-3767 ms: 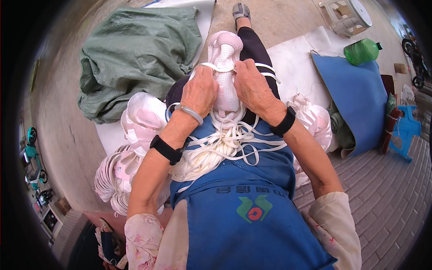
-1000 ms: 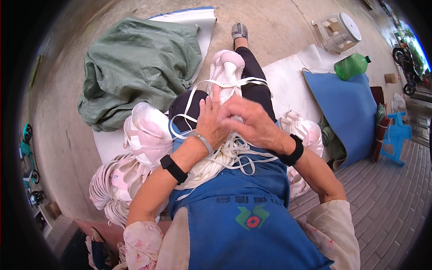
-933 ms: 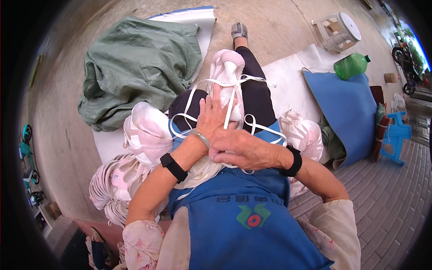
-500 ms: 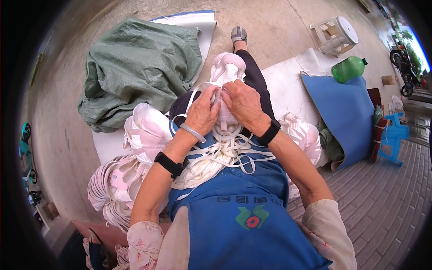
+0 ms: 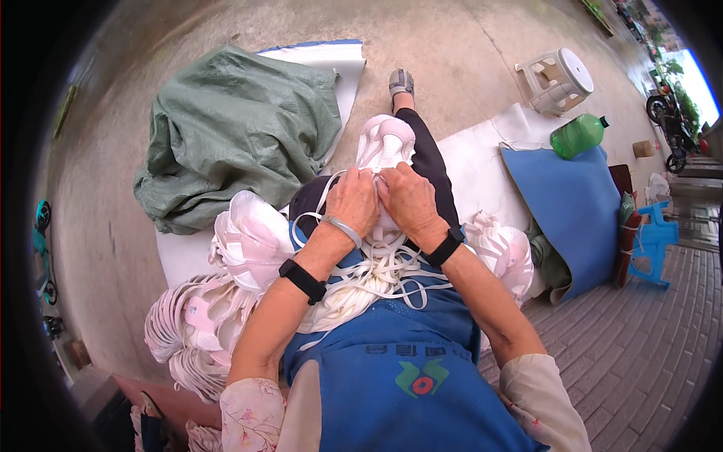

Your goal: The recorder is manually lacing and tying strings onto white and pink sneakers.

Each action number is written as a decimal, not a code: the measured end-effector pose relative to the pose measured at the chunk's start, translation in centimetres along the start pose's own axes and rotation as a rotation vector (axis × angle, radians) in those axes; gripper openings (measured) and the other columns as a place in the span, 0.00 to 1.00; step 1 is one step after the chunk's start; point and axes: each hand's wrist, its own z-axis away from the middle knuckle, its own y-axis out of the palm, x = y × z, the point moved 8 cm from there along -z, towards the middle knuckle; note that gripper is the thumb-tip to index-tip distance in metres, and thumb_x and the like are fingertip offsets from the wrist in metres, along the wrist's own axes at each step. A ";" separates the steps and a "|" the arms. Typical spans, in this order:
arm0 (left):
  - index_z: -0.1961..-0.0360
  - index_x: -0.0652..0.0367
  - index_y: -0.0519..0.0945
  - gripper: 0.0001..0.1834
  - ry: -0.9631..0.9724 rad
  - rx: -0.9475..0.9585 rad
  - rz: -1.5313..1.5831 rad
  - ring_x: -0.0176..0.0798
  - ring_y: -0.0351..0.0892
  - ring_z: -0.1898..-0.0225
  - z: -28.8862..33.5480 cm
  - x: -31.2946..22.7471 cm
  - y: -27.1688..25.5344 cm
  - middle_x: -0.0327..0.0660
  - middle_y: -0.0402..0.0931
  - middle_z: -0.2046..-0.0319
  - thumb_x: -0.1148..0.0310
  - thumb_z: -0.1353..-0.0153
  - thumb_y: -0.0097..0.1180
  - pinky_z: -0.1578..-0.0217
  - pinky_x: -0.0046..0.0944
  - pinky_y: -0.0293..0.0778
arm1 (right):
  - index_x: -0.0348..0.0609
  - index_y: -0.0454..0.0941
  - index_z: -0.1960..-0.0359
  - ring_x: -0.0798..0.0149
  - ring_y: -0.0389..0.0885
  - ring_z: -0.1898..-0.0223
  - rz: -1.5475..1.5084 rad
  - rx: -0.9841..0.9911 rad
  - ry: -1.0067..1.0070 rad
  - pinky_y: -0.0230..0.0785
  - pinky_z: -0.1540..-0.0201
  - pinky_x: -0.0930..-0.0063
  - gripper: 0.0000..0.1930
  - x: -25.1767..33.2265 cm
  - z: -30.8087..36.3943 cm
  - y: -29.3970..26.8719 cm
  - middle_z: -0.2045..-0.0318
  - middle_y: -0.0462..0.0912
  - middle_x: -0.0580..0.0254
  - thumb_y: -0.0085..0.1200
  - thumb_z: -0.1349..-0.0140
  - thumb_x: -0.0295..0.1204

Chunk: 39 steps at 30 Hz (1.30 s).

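Observation:
A pink-and-white shoe upper (image 5: 385,143) lies over my lap, toe end away from me. My left hand (image 5: 354,200) is closed at its lacing opening, fingers bent, with a white shoelace (image 5: 306,217) looping out on its left side. Close beside it, my right hand (image 5: 409,197) is closed too, fingers curled in on the upper's opening. The fingertips meet near the middle, and the exact grip there is hidden. Below the hands, a tangle of white laces (image 5: 361,282) rests on my blue apron (image 5: 392,331).
More pink-and-white uppers (image 5: 252,241) are heaped at my left, with a stack (image 5: 199,316) nearer; others (image 5: 501,252) lie right. A green tarp (image 5: 241,135) covers something far left. A blue sheet (image 5: 565,203), green bottle (image 5: 578,136), white stool (image 5: 559,81) and blue stool (image 5: 651,245) stand right.
Both hands have drawn together over the shoe upper, the left turning with its knuckles more upward. The view has shifted slightly, so the surroundings sit lower in the picture.

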 end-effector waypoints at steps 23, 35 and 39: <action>0.53 0.61 0.71 0.17 0.099 -0.215 -0.101 0.52 0.74 0.57 1.1 -0.4 -0.6 0.49 0.73 0.61 0.74 0.46 0.50 0.57 0.46 0.70 | 0.45 0.78 0.62 0.51 0.80 0.73 -0.016 -0.082 -0.051 0.73 0.71 0.63 0.09 0.5 0.3 0.4 0.72 0.77 0.55 0.56 0.43 0.33; 0.54 0.64 0.74 0.16 0.088 -0.093 -0.039 0.56 0.75 0.58 -0.2 0.6 0.2 0.52 0.74 0.62 0.74 0.44 0.46 0.57 0.49 0.71 | 0.41 0.77 0.70 0.50 0.81 0.71 -0.053 -0.116 -0.018 0.75 0.70 0.61 0.09 0.0 0.4 0.3 0.71 0.79 0.52 0.55 0.43 0.34; 0.56 0.65 0.75 0.14 0.106 -0.048 0.068 0.58 0.74 0.60 -0.5 1.6 0.3 0.54 0.73 0.65 0.76 0.45 0.47 0.57 0.49 0.71 | 0.42 0.77 0.70 0.51 0.81 0.72 -0.064 -0.124 -0.027 0.75 0.70 0.62 0.09 0.0 0.4 0.1 0.71 0.79 0.53 0.56 0.43 0.34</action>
